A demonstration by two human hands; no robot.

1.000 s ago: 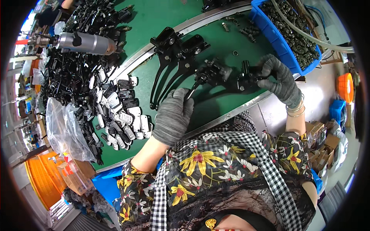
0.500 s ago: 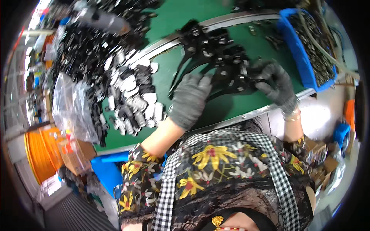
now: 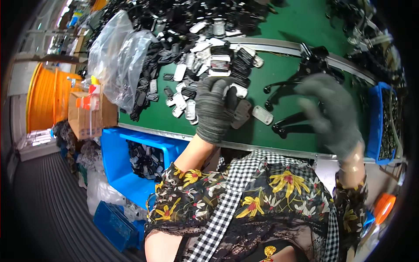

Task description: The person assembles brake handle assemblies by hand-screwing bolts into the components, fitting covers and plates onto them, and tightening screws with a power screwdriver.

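Observation:
My left hand [image 3: 212, 109], in a dark grey knit glove, is over the near edge of a pile of small oblong plates [image 3: 190, 110], some silver and some black. Its fingers are curled down; what they grip, if anything, is hidden. A dark plate [image 3: 242, 113] lies right beside it, with a silver plate [image 3: 262, 115] farther right. Smeared by motion, my gloved right hand [image 3: 334, 115] is above the black brake levers [image 3: 290, 120], its thumb and fingers apart and nothing visible between them. The levers' ball ends point left, and the hand covers part of them.
A metal rail [image 3: 283, 47] crosses the green table [image 3: 279, 146]. Beyond the plates spreads a large heap of black parts [image 3: 174, 15]. A clear plastic bag [image 3: 118, 61] lies at left. Blue bins stand below the table [image 3: 118, 170] and at the right [image 3: 374, 124], holding small parts.
The view has swung left. My left hand has left the brake levers for the plate pile. My right hand has come off the lever it was touching, and the levers lie on the table.

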